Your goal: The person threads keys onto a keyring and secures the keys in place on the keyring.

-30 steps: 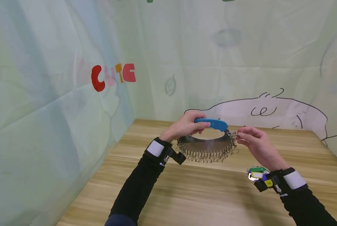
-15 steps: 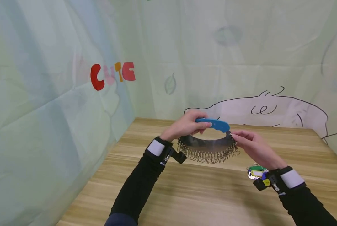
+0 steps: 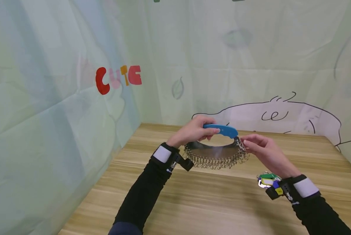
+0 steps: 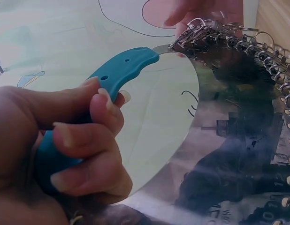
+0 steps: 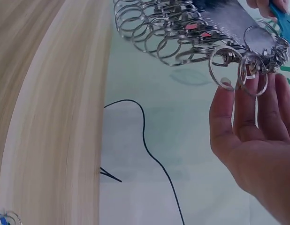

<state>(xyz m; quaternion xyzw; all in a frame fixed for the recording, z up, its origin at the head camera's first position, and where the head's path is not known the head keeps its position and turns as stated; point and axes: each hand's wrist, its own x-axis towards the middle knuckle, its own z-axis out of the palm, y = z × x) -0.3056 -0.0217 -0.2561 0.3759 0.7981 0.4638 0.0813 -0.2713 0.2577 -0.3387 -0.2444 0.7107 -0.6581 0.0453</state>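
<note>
A key carrier with a shiny, curved metal plate (image 3: 213,150) and a blue handle (image 3: 228,131) is held above the table. My left hand (image 3: 194,131) grips the handle, its fingers wrapped round it in the left wrist view. Metal snap clips with split rings (image 5: 168,35) line the plate's outer edge, and a cluster of clips (image 3: 239,145) is bunched at its right end. There my right hand (image 3: 263,150) has its fingertips at the cluster. In the right wrist view the thumb and fingers are extended and spread, beside the hanging rings; exact contact is partly hidden.
Coloured key tags (image 3: 268,179), green, yellow and blue, lie in a small pile on the wooden table (image 3: 193,202) below my right wrist. A printed cloth (image 3: 178,49) stands behind the table and along its left side.
A second ago my right hand pinched clips drawn out from the plate's right end. It moved left to the end, and now the clips hang against the plate. The left hand barely moved.
</note>
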